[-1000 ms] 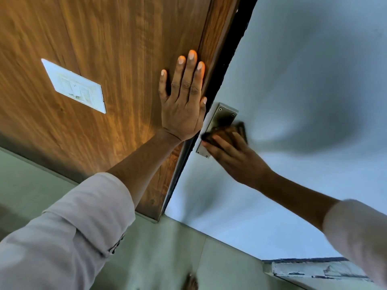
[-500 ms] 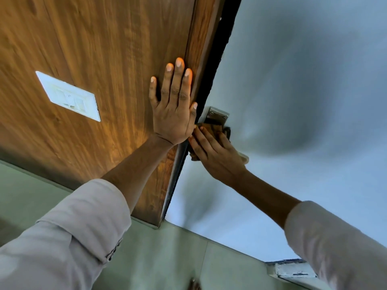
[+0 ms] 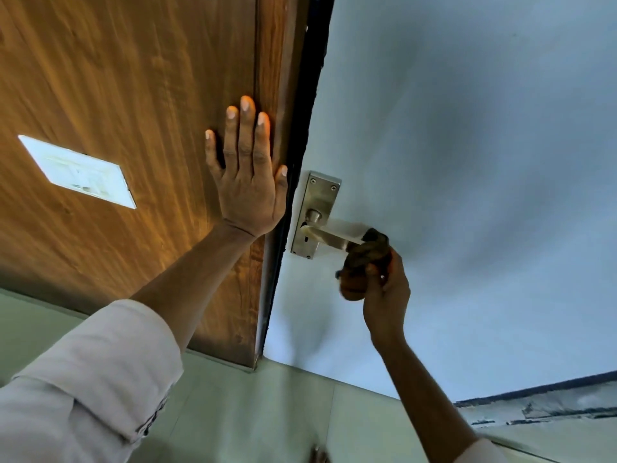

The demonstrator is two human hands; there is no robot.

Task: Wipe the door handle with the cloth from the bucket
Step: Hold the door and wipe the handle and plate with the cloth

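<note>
A metal lever door handle [image 3: 335, 234] on a rectangular backplate [image 3: 317, 198] is mounted on the pale grey-blue door [image 3: 467, 162]. My right hand [image 3: 384, 289] is closed around a dark brown cloth [image 3: 369, 250], which wraps the outer end of the lever. The backplate and the inner part of the lever are uncovered. My left hand [image 3: 248, 182] lies flat with fingers spread on the brown wooden panel [image 3: 133, 95], just left of the door's dark edge. No bucket is in view.
A white switch plate [image 3: 78, 172] sits on the wooden panel to the left. Pale green tiled floor [image 3: 267, 412] lies below. A worn, chipped threshold [image 3: 541, 409] runs at the lower right. A foot tip [image 3: 317, 457] shows at the bottom edge.
My right hand with the cloth has slid off the backplate outward to the lever's end, uncovering the plate and lever base. My left hand stays flat on the wood.
</note>
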